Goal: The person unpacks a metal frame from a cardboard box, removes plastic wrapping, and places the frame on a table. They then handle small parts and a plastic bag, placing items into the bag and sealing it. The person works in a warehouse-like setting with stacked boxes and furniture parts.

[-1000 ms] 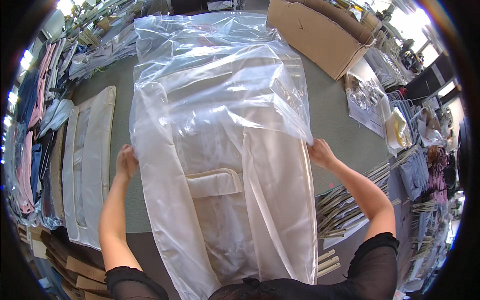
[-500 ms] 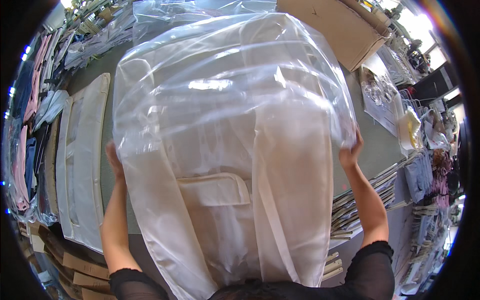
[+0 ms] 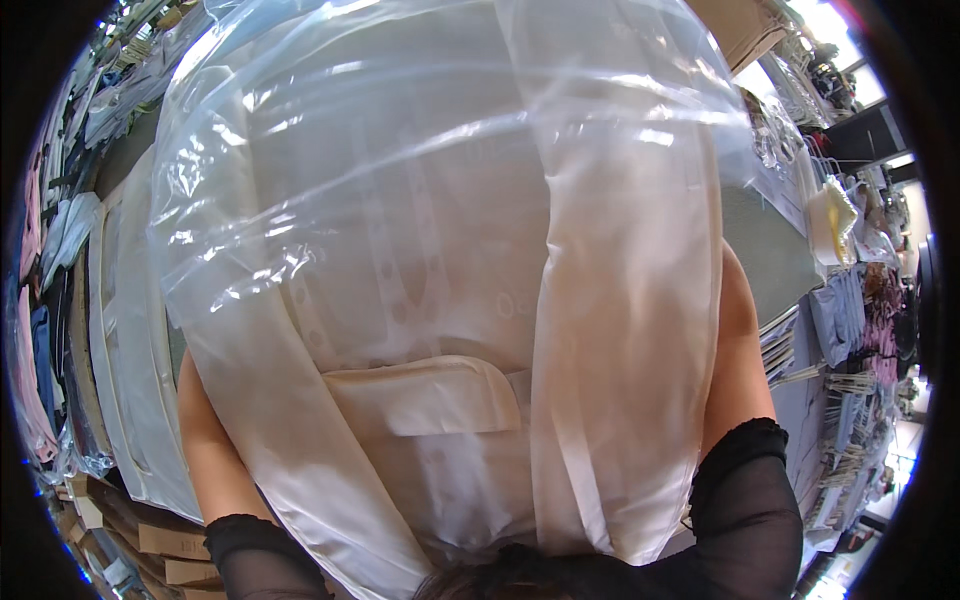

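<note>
A large folded cream satin-like cloth piece fills the middle of the view, close in front of me. It has a broad panel down each side and a small rounded flap between them. Loose clear plastic film, wrinkled and shiny, covers its far part; the near part is bare. My left forearm comes up along its left side, and my right forearm along its right. Both hands are hidden behind the piece, so neither fingers nor grip show.
Another cream piece lies on the left of the grey-green table. A cardboard box stands at the far right. Bundled hangers lie to the right, near bagged garments. Cartons sit at the lower left.
The cream piece and its plastic have come closer and look larger, their far edge now out of the picture. Both hands, seen at its sides before, have slipped out of sight behind it.
</note>
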